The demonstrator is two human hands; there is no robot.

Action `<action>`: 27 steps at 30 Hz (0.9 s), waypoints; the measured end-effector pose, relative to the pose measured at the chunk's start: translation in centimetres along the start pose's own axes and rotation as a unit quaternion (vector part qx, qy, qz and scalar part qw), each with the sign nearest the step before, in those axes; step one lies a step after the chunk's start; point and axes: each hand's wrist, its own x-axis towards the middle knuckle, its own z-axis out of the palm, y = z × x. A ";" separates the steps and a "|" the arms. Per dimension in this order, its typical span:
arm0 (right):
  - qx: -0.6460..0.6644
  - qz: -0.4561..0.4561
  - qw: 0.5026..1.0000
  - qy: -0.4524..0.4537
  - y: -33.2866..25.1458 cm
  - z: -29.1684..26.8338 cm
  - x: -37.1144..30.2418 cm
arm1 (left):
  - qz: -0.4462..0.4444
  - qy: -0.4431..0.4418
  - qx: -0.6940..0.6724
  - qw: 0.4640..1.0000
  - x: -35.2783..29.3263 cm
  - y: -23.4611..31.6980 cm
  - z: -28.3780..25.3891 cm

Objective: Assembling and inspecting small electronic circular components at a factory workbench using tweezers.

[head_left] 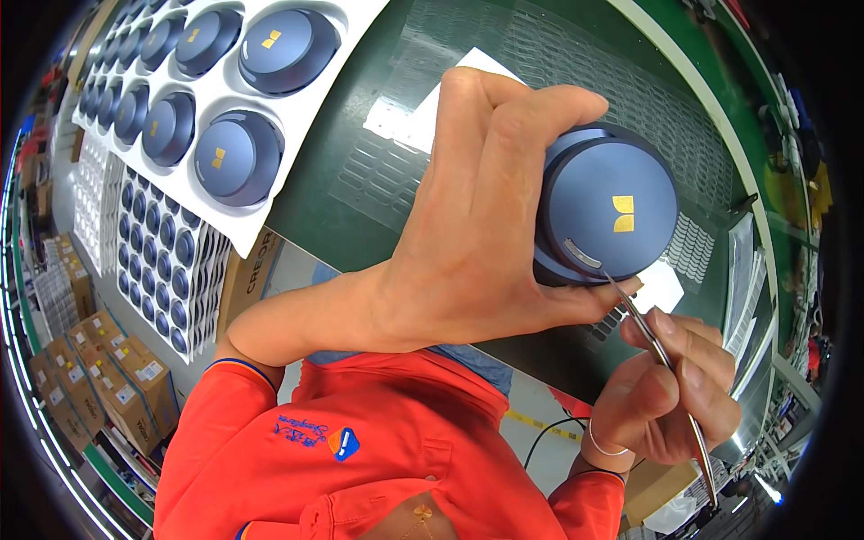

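My left hand (477, 216) is closed round a round blue housing (594, 202), with the fingers over its far side and the thumb along its near side. The flat face of the housing is turned up and bears a gold mark and a small pale curved strip (581, 255) close to the rim. Tweezers (661, 351) are pinched in my right hand (675, 382). Their tip meets the housing's edge beside one end of the strip. Whether the tip grips anything is too small to make out.
A white moulded tray (301, 112) with rows of similar blue housings stands at the left. Transparent sheets with rows of curved cut shapes (576, 63) lie on the green table (315, 198). More stacked trays (162, 261) and cardboard boxes (117, 378) are at the lower left.
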 end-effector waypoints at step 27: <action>0.094 0.134 0.981 0.103 0.1 1.0 0.0 | 0.014 -0.029 0.041 0.999 -0.4 -0.4 0.2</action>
